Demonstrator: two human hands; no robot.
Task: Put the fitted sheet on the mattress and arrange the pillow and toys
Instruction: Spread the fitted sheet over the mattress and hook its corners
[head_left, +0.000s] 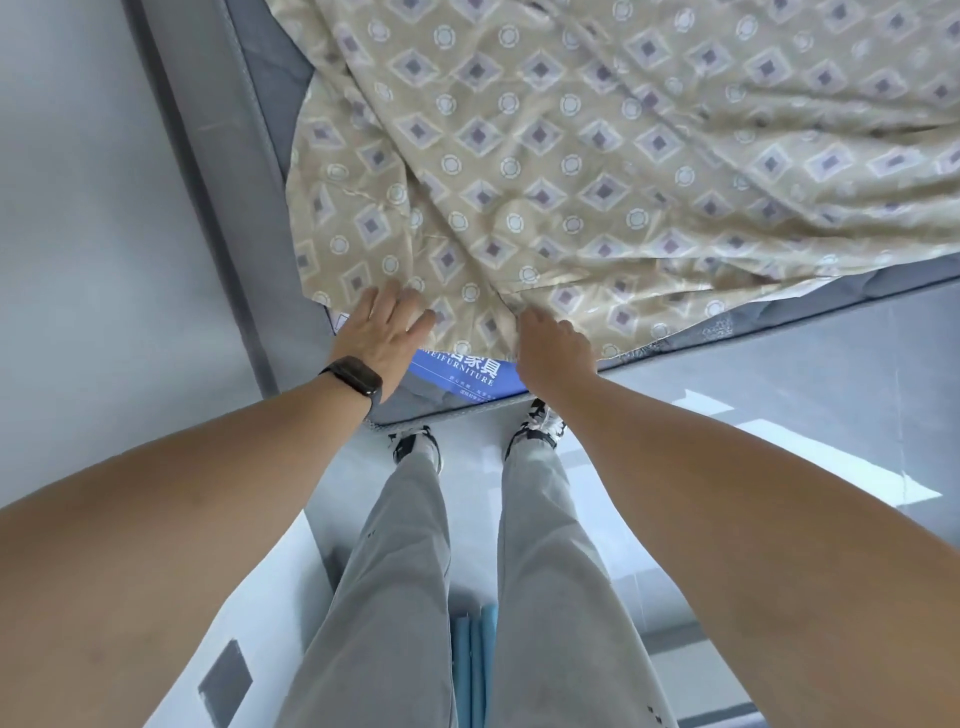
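one sheet (597, 156), one mattress (270, 83), two hands, two shoes, one wristband (356, 379).

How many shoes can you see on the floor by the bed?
2: the left shoe below the mattress corner, the right shoe beside it, partly hidden under the right forearm.

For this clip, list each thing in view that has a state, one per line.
fitted sheet: spread loose and wrinkled, corner not yet tucked
mattress: near corner bare, blue label showing
left hand: open, flat on the sheet edge
right hand: closed, gripping the sheet's hem
watch: strapped on the left wrist
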